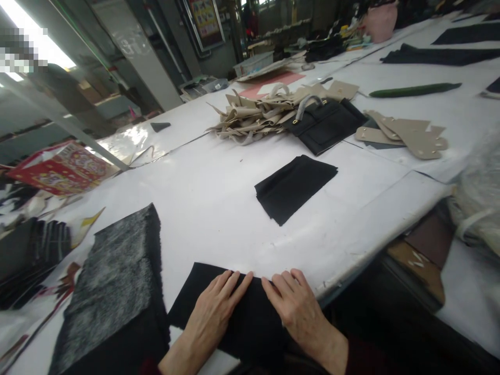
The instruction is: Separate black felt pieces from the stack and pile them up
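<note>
A flat black fabric piece (253,323) lies on the white table at the near edge, under both hands. Along its far edge rests my left hand (216,304), fingers stretched out and pressed down on the cloth. My right hand (292,307) touches the same edge a little further right, its fingers extended and slightly bent. Neither hand grips anything that I can see. To the left sits a stack of dark fabric (113,276) with a greyish, mottled top. Beyond the hands lies a smaller pile of black fabric pieces (297,185).
A black handbag (332,122) and heaped beige pieces (253,114) are farther back. Flat beige cut-outs (406,135) and a cucumber (416,90) lie to the right. A red printed bag (64,169) stands left. Clear plastic (478,198) hangs by the table's right edge.
</note>
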{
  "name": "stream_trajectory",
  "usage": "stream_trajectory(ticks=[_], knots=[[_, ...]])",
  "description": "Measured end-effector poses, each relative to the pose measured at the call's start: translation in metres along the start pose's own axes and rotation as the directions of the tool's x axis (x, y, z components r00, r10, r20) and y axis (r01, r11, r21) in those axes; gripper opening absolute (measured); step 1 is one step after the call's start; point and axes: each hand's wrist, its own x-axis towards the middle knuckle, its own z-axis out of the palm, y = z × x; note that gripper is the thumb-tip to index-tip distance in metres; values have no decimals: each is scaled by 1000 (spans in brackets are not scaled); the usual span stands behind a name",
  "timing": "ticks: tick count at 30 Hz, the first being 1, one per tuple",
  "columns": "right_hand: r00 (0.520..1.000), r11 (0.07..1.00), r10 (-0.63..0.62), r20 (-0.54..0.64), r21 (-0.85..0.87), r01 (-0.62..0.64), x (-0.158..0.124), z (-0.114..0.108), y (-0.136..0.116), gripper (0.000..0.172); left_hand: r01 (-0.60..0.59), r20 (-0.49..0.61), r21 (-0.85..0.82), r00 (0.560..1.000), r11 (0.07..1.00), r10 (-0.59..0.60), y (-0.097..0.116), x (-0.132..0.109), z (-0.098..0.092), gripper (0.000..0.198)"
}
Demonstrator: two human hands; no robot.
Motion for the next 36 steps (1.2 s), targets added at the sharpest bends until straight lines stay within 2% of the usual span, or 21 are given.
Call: stream_trajectory(ticks=[16,25,31,36], knots=[[997,998,59,-47,41,-57,-6,-7,4,34,-8,35,72,999,997,6,4,1,4,90],[995,992,94,-20,89,-92,-12,-11,8,29,-13,33,73,999,997,11,4,2,3,91],[992,980,118,49,155,-124,-23,-16,14,30,-22,58,81,998,996,18,6,4,-1,92],[992,959,125,-26,259,-114,-5,-24,9,35,-5,79,79,997,997,-1,8,3,-1,90]])
